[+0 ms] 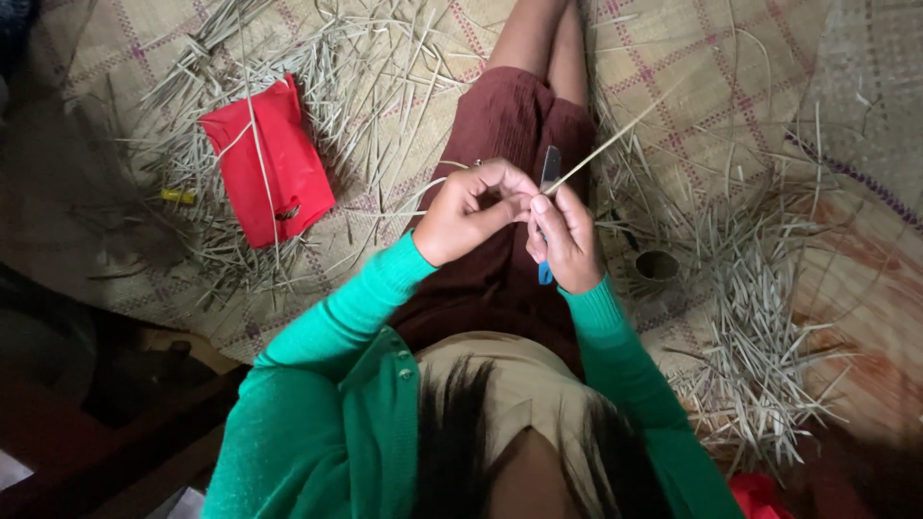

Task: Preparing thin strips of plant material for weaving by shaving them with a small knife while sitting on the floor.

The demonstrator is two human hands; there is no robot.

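gripping a small knife with a blue handle and a grey metal blade point(549, 183), the right hand point(565, 240) is closed around the handle, with the blade pointing up and away from the body above the fingers. the left hand point(471, 211) is curled shut, its fingertips pinching the near end of a long, thin, pale straw-coloured reed strip point(606, 146), which runs up and to the right from the meeting point of both hands, crossing just beside the blade. both hands touch each other above the lap, over a dark maroon skirt point(500, 135). bright green knitted sleeves point(356, 308) cover both arms down to the wrists. the person sits on a woven straw floor mat with faint pink and purple check lines point(702, 86). scattered over the mat on both sides lie many cut pale reed slivers point(760, 336), heaped thickest to the right of the right hand and again at the upper left. among the upper left slivers rests a flat red cloth pouch point(269, 163), well apart from the hands, with a few slivers lying across it. a small yellow object point(177, 196) lies near the pouch's left edge, too small to tell what it is. a small dark round ring-shaped thing point(657, 264) sits on the mat near the right wrist.
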